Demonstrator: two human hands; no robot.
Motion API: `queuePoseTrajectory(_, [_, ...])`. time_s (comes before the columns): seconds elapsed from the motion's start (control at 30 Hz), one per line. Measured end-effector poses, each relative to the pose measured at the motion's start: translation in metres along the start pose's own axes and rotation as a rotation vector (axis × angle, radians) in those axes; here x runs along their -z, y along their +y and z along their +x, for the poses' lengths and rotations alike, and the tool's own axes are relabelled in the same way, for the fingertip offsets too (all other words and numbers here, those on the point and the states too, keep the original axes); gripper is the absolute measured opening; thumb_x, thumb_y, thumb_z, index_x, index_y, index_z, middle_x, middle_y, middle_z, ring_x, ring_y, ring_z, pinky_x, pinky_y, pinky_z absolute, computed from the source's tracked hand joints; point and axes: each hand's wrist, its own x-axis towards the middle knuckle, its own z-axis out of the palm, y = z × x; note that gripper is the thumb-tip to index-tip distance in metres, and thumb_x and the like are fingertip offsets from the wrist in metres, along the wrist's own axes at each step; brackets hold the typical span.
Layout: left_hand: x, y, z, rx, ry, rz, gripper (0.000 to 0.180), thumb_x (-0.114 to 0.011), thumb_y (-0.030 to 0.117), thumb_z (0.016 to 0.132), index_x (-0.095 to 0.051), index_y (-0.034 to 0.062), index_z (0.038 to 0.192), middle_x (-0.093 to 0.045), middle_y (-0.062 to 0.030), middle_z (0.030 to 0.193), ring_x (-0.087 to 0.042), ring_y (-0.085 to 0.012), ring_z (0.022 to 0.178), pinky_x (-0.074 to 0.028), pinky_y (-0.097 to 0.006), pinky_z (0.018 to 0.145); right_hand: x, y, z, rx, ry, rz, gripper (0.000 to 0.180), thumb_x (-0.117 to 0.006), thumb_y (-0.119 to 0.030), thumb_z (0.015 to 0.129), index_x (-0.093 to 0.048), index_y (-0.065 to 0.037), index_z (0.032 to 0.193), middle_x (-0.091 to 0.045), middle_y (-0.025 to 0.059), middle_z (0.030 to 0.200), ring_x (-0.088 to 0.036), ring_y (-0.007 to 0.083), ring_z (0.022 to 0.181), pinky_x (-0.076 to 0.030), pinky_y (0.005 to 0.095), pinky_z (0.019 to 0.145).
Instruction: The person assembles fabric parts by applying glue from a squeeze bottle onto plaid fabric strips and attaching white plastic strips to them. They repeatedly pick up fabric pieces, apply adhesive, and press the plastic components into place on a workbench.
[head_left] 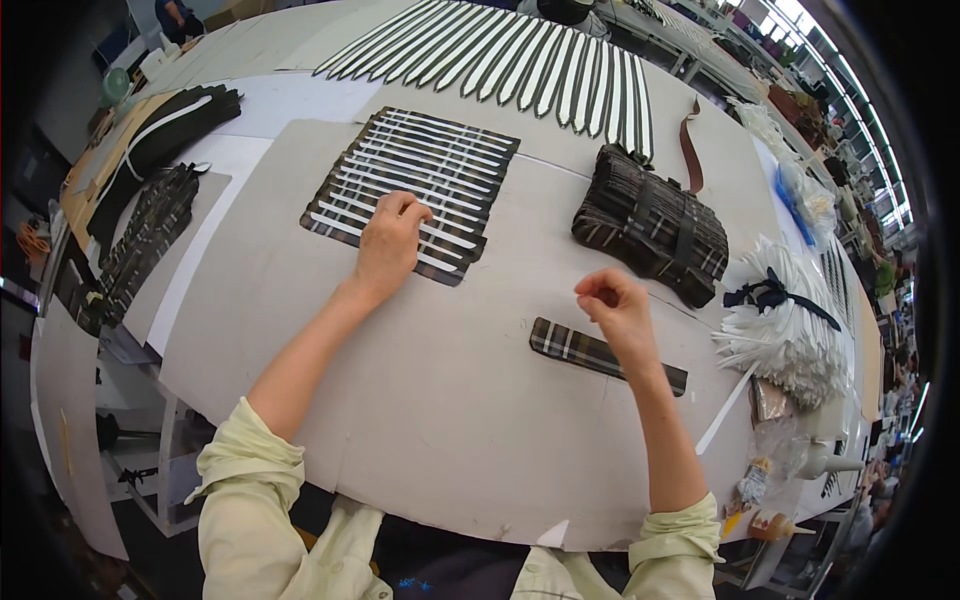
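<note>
Dark plaid strips (450, 270) lie side by side in a sheet-like row at the middle left, each with a narrower white strip (465, 238) along it. My left hand (388, 250) rests over the near part of that row, fingers bent and pinched together; what is between the fingertips, if anything, is hidden. Further right, my right hand (620, 315) hovers with thumb and forefinger closed and nothing visible in them. Below it a single plaid strip (570, 345) lies on the table, partly covered by my right wrist, with no white strip on it.
A strapped bundle of dark plaid strips (655, 220) sits at the right, near a tied bundle of white strips (785, 345). White-lined pointed strips (520, 65) fan along the far side. Dark strips (150, 235) lie at the left. Bottles (772, 525) stand at the right edge.
</note>
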Motion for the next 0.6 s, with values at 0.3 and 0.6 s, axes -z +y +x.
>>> queuePoseTrajectory(0.3, [0.011,-0.020,-0.006,-0.031,-0.031,0.155,0.030,-0.052,-0.011,0.077,-0.066,0.0063,0.097,-0.061,-0.0068,0.100,-0.057,-0.0284,0.101,-0.045,-0.040,0.086,-0.106,-0.023,0.043,0.143,-0.024,-0.273,0.016,-0.070,-0.014,0.084,-0.068,-0.001,0.094,-0.065,0.0108,0.082,-0.061,0.0264,0.073,-0.048,0.0393,0.070])
queuePoseTrajectory(0.6, [0.028,-0.048,-0.015,0.050,-0.001,0.241,0.032,-0.052,-0.011,0.077,-0.066,0.0066,0.099,-0.061,-0.0067,0.103,-0.056,-0.0278,0.104,-0.041,-0.041,0.094,-0.135,-0.017,0.061,0.105,0.005,-0.376,0.018,-0.069,-0.020,0.084,-0.067,-0.002,0.086,-0.065,0.0095,0.074,-0.062,0.0256,0.071,-0.048,0.0387,0.068])
